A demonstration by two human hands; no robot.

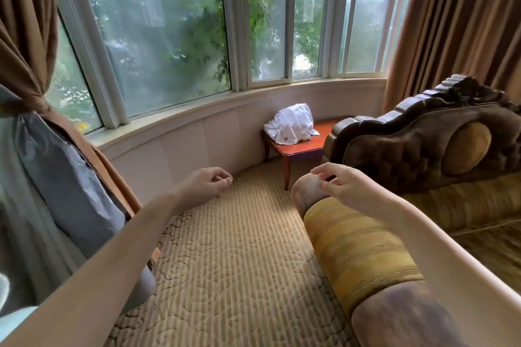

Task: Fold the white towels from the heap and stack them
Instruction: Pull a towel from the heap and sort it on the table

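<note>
Ahead, white towels (pixel 291 124) lie heaped on the counter (pixel 301 146); left hand (pixel 207 182) and right hand (pixel 342 182) hang loosely curled, holding nothing.

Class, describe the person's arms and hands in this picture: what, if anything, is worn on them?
The left hand and right hand wear no gloves, and no ring, watch or bracelet shows on the fingers or wrists. Both limbs are bare right up to the frame's edge, with no sleeve in sight.
</note>
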